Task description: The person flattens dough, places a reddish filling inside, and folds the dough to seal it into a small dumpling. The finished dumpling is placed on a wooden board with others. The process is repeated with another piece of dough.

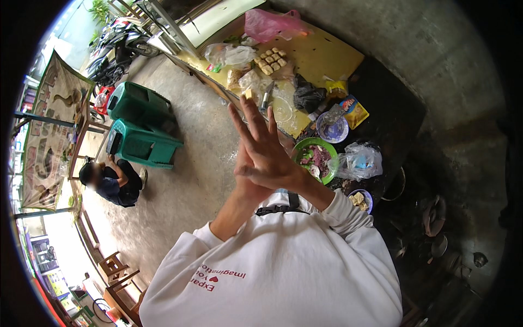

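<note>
My right hand [267, 153] crosses over my left hand [245, 163], the two touching palm to palm or nearly so. The right fingers are spread and hold nothing; the left fingers are mostly hidden. Beyond the fingertips, a yellowish block [248, 94] and a knife [266, 98] lie on the floured yellow tabletop [335, 51]. Rows of small dough pieces [270, 60] sit farther back. Right of my hands is a green bowl [336, 157] with purple mash and a spoon. A purple-and-white bowl [333, 131] stands behind it, and a smaller bowl [371, 200] holds pale pieces.
A pink plastic bag [273, 25], a black plastic bag [306, 94] and a clear plastic bag [361, 161] lie on the table, with a yellow-and-blue packet [354, 112]. Stacked green plastic stools [143, 143] stand on the floor at left, beside a crouching person [116, 180].
</note>
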A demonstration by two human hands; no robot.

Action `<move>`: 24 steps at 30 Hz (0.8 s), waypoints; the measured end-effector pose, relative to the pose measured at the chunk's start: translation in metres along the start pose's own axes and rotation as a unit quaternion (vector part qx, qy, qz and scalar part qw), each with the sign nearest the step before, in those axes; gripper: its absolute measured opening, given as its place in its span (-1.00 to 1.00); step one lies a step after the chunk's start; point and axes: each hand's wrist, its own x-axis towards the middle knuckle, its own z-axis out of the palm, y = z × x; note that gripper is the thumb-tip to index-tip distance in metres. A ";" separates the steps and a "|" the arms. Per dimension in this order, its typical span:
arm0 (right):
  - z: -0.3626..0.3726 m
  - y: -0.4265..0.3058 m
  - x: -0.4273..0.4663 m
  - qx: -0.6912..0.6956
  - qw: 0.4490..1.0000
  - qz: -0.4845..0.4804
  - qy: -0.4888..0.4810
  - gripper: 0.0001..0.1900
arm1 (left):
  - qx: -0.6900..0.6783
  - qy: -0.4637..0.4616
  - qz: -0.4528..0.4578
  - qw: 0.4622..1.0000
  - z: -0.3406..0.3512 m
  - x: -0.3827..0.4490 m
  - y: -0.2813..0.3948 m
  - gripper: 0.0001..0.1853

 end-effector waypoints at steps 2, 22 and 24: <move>0.005 -0.006 -0.007 -0.018 0.999 0.003 -0.051 0.31 | 0.014 0.001 -0.001 1.000 -0.003 0.007 0.003 -0.13; -0.014 -0.007 -0.075 0.220 0.965 0.130 0.053 -0.62 | -0.056 0.129 -0.189 0.972 0.003 0.020 0.017 -0.21; -0.009 -0.001 -0.083 0.211 0.963 0.149 0.082 -0.70 | -0.070 0.132 -0.226 0.963 -0.002 0.015 0.018 -0.22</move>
